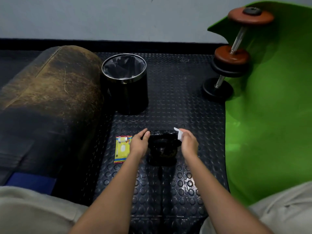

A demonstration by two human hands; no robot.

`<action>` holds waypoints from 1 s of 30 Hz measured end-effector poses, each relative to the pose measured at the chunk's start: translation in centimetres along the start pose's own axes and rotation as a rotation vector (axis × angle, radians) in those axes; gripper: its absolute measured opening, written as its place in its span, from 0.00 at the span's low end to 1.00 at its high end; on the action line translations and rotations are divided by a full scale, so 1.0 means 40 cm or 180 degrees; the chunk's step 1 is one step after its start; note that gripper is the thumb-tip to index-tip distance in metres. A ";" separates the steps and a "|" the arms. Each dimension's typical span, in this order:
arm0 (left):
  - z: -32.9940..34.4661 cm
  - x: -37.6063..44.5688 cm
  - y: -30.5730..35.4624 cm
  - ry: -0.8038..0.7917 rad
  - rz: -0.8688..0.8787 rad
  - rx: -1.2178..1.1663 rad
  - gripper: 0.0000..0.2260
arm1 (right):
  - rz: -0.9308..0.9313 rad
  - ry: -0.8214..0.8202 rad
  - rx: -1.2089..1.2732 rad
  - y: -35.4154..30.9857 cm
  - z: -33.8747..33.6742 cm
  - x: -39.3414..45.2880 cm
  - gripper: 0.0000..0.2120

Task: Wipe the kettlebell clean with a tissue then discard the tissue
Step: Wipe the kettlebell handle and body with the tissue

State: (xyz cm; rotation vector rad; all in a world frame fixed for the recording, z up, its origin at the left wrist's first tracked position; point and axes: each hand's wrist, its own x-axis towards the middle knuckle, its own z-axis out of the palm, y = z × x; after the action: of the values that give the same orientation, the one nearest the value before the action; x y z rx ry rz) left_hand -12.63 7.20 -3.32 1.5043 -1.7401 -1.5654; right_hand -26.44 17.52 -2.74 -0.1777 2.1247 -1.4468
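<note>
A black kettlebell point(162, 149) stands on the studded rubber floor between my two hands. My left hand point(139, 143) grips the left end of its handle. My right hand point(188, 142) holds a white tissue point(179, 134) against the right end of the handle. A yellow tissue packet point(122, 148) lies flat just left of my left hand. A black bin point(125, 83) with a chrome rim and dark liner stands farther back, open at the top.
A worn brown and black padded roll point(50, 98) fills the left side. A green mat point(273, 107) covers the right, with a dumbbell point(234, 53) leaning at its far edge. My knees show at the bottom corners.
</note>
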 end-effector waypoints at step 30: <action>-0.001 -0.008 0.003 0.0024 -0.0037 -0.0216 0.18 | -0.1679 -0.0016 -0.1014 0.056 0.008 -0.006 0.14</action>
State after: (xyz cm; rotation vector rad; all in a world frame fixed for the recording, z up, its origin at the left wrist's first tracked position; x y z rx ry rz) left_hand -12.53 7.42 -3.09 1.4885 -1.6600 -1.6058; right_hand -25.64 18.26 -4.73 -0.9180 2.4040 -1.3517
